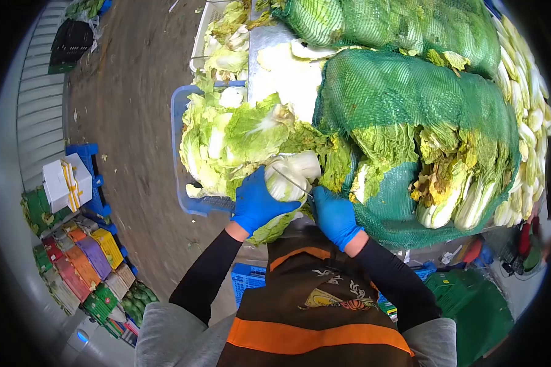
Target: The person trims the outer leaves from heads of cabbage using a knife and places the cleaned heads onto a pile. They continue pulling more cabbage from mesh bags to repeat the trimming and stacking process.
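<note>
A pale cabbage [281, 182] is held in front of my apron, its white base toward me. My left hand [257, 202], in a blue glove, is wrapped round its left side. In my right hand [335, 215], also gloved in blue, is a knife [289, 178], its thin blade lying across the cabbage base. The knife's handle is hidden by my fingers. Behind and left of the cabbage, loose leaves [217, 137] fill a clear blue crate [176, 122]. To the right, a green mesh bag [398, 92] lies open at its near side with several cabbages [471, 196] in it.
Another full mesh bag [398, 24] lies behind. A white basket [197, 49] of leaves stands at the back. At far right is a heap of cabbages [523, 122]. Stacked colourful crates [86, 263] and a white box [61, 183] stand at left on the floor.
</note>
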Available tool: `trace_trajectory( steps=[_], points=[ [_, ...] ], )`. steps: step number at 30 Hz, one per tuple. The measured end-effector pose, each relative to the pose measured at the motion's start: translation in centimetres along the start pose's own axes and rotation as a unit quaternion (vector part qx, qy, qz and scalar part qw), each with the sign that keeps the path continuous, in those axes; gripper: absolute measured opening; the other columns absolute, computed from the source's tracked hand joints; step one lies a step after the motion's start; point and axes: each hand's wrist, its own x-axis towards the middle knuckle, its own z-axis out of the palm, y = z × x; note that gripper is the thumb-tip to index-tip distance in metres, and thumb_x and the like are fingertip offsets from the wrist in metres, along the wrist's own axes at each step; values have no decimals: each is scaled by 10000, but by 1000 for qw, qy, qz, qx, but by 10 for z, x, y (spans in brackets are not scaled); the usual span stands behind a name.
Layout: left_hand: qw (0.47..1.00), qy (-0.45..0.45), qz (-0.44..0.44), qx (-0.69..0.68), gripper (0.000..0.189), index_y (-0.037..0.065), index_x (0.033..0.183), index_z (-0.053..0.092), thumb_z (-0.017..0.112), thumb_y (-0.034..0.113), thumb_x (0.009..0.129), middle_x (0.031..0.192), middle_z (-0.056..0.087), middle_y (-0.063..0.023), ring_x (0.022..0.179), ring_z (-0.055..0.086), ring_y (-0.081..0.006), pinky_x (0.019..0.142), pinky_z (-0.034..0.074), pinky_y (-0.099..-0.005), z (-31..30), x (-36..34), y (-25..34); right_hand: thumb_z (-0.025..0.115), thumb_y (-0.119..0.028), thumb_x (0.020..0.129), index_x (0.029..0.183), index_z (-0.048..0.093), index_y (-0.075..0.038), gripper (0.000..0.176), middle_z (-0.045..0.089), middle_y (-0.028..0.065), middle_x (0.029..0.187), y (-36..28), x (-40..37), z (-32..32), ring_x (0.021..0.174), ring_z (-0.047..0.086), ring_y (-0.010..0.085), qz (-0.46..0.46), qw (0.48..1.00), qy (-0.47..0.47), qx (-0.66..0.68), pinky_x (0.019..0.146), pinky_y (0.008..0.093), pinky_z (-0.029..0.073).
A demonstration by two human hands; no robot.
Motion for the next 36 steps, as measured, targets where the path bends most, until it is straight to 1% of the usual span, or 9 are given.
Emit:
trace_trajectory(
  steps=[4, 7, 17, 20, 27, 29, 31, 34, 36],
  points=[
    [1000, 2, 1, 16, 1046, -41, 1234, 479, 812, 627, 502, 1122, 582, -232, 1019, 588, -365, 850, 477, -456, 6, -1, -8, 518, -96, 841, 921, 487, -82, 87, 560, 90, 728, -1, 0, 10, 573, 612, 241, 11, 998, -3, -64, 478, 366, 481],
    [999, 30, 7, 15, 931, 9, 1191, 515, 842, 558, 514, 1088, 606, -211, 1001, 603, -360, 856, 482, -446, 5, -3, -4, 523, -86, 829, 928, 489, -80, 105, 563, 97, 753, 3, 1, 17, 578, 615, 234, 9, 997, 0, -81, 479, 356, 487],
    [999, 24, 1, 34, 919, 11, 1164, 527, 833, 580, 510, 1076, 605, -219, 984, 601, -376, 830, 484, -465, 10, -1, -5, 536, -77, 813, 991, 501, -61, 182, 577, 116, 794, 14, 16, 36, 588, 630, 248, 18, 996, -16, -82, 505, 352, 511],
    [1000, -10, -9, 21, 1080, -42, 1252, 435, 803, 643, 501, 1143, 564, -232, 1071, 546, -388, 863, 439, -507, 12, 1, -9, 524, -72, 824, 1028, 505, -55, 205, 593, 131, 791, 16, 23, 46, 614, 644, 268, 40, 997, -23, -63, 520, 367, 520],
    [999, -34, -3, -14, 962, -4, 1180, 535, 803, 637, 516, 1101, 617, -211, 1004, 615, -344, 842, 489, -436, -5, 2, -6, 507, -90, 846, 1079, 507, -59, 235, 632, 180, 824, 13, 33, 44, 673, 664, 318, 79, 994, -55, -52, 565, 423, 529],
    [994, -73, -2, -80, 1009, 1, 1237, 528, 809, 638, 507, 1145, 613, -230, 1032, 622, -328, 871, 492, -409, -6, 9, -19, 496, -97, 856, 1076, 506, -63, 222, 632, 184, 820, 14, 29, 40, 701, 664, 341, 75, 994, -72, -40, 589, 440, 530],
    [992, -96, 26, -80, 897, -5, 1243, 549, 821, 548, 592, 1145, 635, -198, 1018, 640, -270, 875, 497, -359, -21, 18, -27, 464, -102, 881, 1061, 507, -59, 190, 637, 200, 859, 23, 9, 32, 742, 660, 371, 97, 992, -80, -16, 640, 462, 525],
    [903, -244, -37, -353, 465, -7, 1141, 635, 765, 255, 779, 1032, 683, -76, 933, 638, -143, 851, 498, -285, -49, 24, -42, 505, -179, 895, 1085, 503, -62, 223, 642, 257, 921, 42, -33, 7, 837, 642, 414, 176, 974, -143, 25, 700, 494, 506],
    [856, -212, -64, -467, 523, -1, 1242, 565, 749, 207, 799, 1119, 651, -80, 998, 615, -144, 892, 485, -288, -60, 8, -45, 529, -299, 906, 1054, 595, -15, 327, 649, 275, 902, 54, -52, -5, 856, 651, 391, 170, 966, -147, 129, 740, 483, 503]
  ],
)
